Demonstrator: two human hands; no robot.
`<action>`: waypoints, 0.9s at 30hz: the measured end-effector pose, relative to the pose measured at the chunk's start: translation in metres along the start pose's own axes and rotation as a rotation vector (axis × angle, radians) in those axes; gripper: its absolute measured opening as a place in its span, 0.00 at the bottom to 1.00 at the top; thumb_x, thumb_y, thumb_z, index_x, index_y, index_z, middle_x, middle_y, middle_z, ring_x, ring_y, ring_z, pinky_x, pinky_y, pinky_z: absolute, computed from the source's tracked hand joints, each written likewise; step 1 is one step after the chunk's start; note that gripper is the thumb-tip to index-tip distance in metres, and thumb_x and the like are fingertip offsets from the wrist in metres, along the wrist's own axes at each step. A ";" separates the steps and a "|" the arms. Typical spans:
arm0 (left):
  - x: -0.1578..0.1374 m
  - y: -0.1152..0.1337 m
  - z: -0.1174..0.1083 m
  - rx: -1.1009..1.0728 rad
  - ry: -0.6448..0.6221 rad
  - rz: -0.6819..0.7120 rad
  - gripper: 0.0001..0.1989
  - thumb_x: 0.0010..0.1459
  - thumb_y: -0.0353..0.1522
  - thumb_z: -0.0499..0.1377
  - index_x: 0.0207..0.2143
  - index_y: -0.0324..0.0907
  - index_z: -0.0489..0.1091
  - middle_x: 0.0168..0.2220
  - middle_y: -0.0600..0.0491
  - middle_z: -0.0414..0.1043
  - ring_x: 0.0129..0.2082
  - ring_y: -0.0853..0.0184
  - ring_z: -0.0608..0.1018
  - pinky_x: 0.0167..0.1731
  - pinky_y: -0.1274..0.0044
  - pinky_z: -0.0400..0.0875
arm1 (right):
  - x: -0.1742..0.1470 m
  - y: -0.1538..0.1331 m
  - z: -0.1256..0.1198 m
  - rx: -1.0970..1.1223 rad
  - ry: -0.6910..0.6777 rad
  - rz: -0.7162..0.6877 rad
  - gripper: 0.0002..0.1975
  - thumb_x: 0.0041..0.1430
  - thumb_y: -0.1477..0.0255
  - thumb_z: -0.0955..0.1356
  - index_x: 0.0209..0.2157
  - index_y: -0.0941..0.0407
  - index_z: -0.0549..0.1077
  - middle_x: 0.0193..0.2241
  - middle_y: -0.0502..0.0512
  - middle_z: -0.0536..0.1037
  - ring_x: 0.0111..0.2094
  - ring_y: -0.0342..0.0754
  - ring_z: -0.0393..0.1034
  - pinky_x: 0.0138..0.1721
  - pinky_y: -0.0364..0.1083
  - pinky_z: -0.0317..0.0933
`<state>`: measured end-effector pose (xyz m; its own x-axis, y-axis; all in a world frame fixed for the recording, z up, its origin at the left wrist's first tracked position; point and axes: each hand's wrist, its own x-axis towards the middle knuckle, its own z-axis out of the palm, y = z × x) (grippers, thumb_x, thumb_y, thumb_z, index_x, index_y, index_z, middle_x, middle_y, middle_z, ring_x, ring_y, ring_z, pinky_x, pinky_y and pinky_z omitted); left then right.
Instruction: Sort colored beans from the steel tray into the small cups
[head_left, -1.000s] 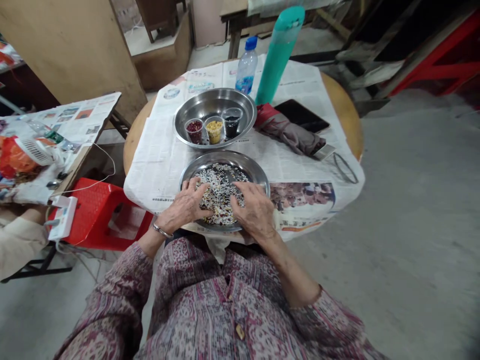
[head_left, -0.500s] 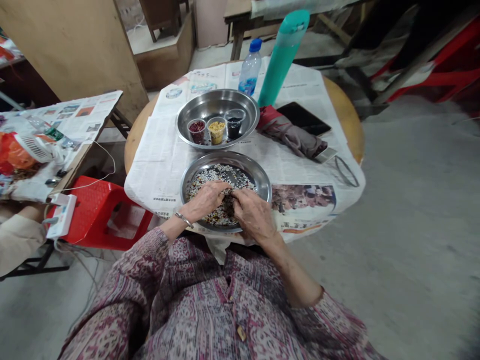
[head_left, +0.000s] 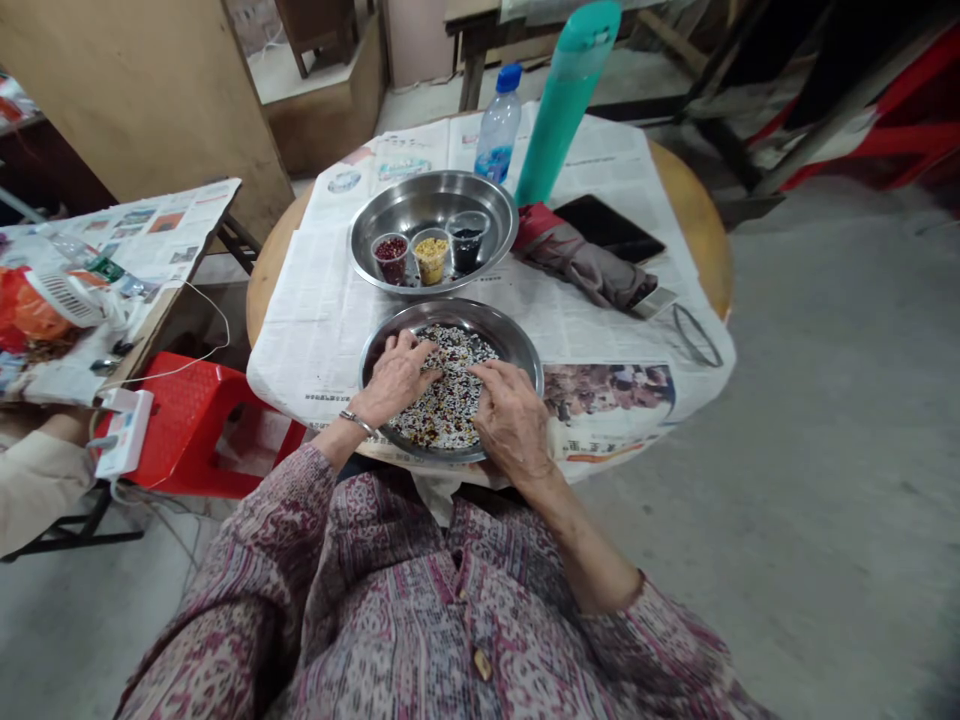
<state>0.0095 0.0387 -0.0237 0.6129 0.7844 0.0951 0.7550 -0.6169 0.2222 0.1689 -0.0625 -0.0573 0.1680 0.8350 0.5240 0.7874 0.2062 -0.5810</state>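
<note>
A round steel basin (head_left: 529,385) near the table's front edge holds a mix of white, yellow, dark red and black beads or grains (head_left: 448,400). Over its left side, my left hand (head_left: 396,382) has its fingers spread, the tips at the mix, with a silver bracelet (head_left: 358,424) on the wrist. My right hand (head_left: 514,420) rests at the right side of the basin. Its fingers are bent and slightly apart, with nothing visible in them. Behind stands a second steel basin (head_left: 386,205) with cups of dark red (head_left: 391,260), yellow (head_left: 430,257) and black (head_left: 466,243) pieces.
Newspaper (head_left: 292,310) covers the round table. Toward the back are a water bottle (head_left: 498,130) and a tall teal bottle (head_left: 566,105). A folded umbrella (head_left: 581,258) and a dark tablet-like slab (head_left: 609,228) lie at right. A red stool (head_left: 187,425) with a power strip (head_left: 126,432) stands left.
My hands have moved apart, left hand leftward and up, right hand slightly right. The dark clump between them has gone, and the mix lies spread more evenly over the basin.
</note>
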 end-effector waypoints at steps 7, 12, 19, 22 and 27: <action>-0.005 0.011 -0.007 -0.330 0.045 0.097 0.10 0.64 0.25 0.54 0.43 0.42 0.73 0.40 0.52 0.74 0.40 0.69 0.76 0.45 0.73 0.73 | -0.001 0.001 0.001 0.024 0.009 0.023 0.19 0.61 0.81 0.59 0.47 0.55 0.75 0.47 0.61 0.77 0.51 0.54 0.69 0.52 0.57 0.68; -0.037 0.012 -0.031 -0.181 0.099 0.050 0.09 0.64 0.29 0.57 0.47 0.43 0.71 0.47 0.50 0.69 0.47 0.64 0.73 0.51 0.68 0.72 | -0.001 -0.001 0.001 0.016 0.029 0.024 0.18 0.61 0.80 0.59 0.46 0.56 0.75 0.45 0.61 0.78 0.49 0.53 0.70 0.52 0.57 0.68; -0.058 0.030 -0.035 -0.084 -0.312 0.268 0.16 0.63 0.34 0.60 0.53 0.49 0.69 0.48 0.51 0.64 0.46 0.64 0.72 0.46 0.72 0.72 | -0.001 -0.001 0.001 0.035 0.016 0.009 0.18 0.61 0.80 0.59 0.46 0.56 0.75 0.43 0.61 0.79 0.47 0.53 0.71 0.52 0.57 0.67; -0.048 0.039 -0.026 -0.017 -0.340 0.301 0.12 0.62 0.28 0.57 0.48 0.46 0.71 0.47 0.49 0.65 0.43 0.63 0.73 0.41 0.73 0.72 | -0.001 0.000 0.001 0.025 0.015 0.004 0.17 0.61 0.80 0.59 0.45 0.57 0.75 0.43 0.61 0.79 0.47 0.53 0.71 0.51 0.57 0.67; -0.028 0.033 -0.018 0.075 -0.216 0.214 0.13 0.64 0.22 0.49 0.44 0.39 0.70 0.44 0.48 0.68 0.40 0.64 0.73 0.39 0.72 0.72 | -0.001 0.000 0.002 0.010 0.031 -0.004 0.17 0.60 0.80 0.59 0.44 0.57 0.75 0.43 0.61 0.79 0.46 0.53 0.72 0.50 0.56 0.68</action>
<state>0.0132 -0.0021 -0.0013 0.7891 0.6092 -0.0784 0.6136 -0.7760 0.1462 0.1679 -0.0626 -0.0591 0.1835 0.8180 0.5452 0.7818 0.2148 -0.5853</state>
